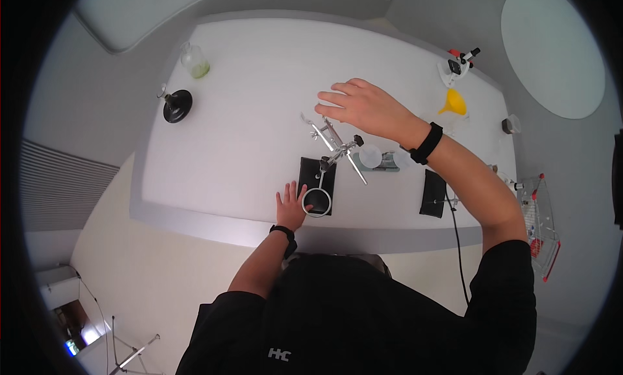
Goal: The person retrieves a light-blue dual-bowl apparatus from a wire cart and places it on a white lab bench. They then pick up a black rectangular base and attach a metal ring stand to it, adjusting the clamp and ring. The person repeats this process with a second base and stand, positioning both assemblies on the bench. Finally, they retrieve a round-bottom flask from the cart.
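In front of me a metal laboratory stand rises from a black rectangular base (328, 187). A metal ring (331, 203) is fixed low on it, with the silver clamp (331, 140) and its black knobs above. My left hand (291, 209) rests by the base's left edge, fingers spread and nothing in them, the thumb reaching beside the ring. Over the far end of the clamp, my right hand (366, 109) is raised with its fingers stretched apart. I see nothing held in it, and cannot tell whether a fingertip touches the clamp.
A flask with green liquid (196, 65) and a dark, wide-based vessel (177, 107) stand at the far left. Clear round containers (370, 156) sit right of the stand. Further right are a second black base (433, 193), a yellow funnel (455, 102), a microscope (453, 69) and a red-trimmed wire basket (544, 229).
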`<state>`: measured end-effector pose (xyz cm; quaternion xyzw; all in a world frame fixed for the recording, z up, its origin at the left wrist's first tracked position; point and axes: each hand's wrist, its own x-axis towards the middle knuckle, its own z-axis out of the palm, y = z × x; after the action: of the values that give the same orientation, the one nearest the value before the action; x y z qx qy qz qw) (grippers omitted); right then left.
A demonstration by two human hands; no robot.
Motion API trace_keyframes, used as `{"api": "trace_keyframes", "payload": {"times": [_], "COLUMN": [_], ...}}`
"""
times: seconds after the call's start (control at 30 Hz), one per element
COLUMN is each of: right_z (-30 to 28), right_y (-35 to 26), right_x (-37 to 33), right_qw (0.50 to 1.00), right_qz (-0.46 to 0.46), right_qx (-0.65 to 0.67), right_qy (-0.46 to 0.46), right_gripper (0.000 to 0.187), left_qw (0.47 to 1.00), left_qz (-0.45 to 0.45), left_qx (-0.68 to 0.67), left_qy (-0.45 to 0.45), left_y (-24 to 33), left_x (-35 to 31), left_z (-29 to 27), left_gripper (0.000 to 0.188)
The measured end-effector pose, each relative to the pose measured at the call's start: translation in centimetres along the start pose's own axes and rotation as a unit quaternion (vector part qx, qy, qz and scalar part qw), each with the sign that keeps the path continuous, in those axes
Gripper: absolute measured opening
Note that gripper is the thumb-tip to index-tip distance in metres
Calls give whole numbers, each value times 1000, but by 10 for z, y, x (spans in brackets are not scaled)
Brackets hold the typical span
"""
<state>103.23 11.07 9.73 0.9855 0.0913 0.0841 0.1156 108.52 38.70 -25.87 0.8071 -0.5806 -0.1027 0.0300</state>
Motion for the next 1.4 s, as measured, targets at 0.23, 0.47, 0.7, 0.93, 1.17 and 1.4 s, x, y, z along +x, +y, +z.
{"api": "trace_keyframes", "payload": {"times": [0.23, 0.47, 0.7, 0.93, 1.17, 1.4], "right_z": [-4, -21, -25, -46, -33, -31], "right_y": [7, -60, -178, -206, -206, -199], "right_x": [-19, -85, -72, -13, 11, -42], "right_qw": [998, 965, 929, 904, 920, 801], "right_qz": [44, 254, 323, 329, 342, 494], "right_qx": [42, 67, 102, 268, 189, 325], "right_qy": [-6, 26, 147, 59, 39, 96], "right_gripper": [25, 36, 38, 32, 29, 45], "left_qw": [1000, 1000, 1000, 985, 999, 1000], "left_qz": [-6, -8, -3, 26, 14, -8], "left_qx": [1, 3, -2, -169, 4, 3], "left_qy": [-4, -14, -19, 29, -53, -14], "left_y": [0, 0, -3, -14, -9, 1], "left_x": [0, 1, 1, 3, -1, -2], "left_z": [-1, -2, 4, 48, 8, 3], "left_gripper": [71, 71, 73, 71, 71, 73]}}
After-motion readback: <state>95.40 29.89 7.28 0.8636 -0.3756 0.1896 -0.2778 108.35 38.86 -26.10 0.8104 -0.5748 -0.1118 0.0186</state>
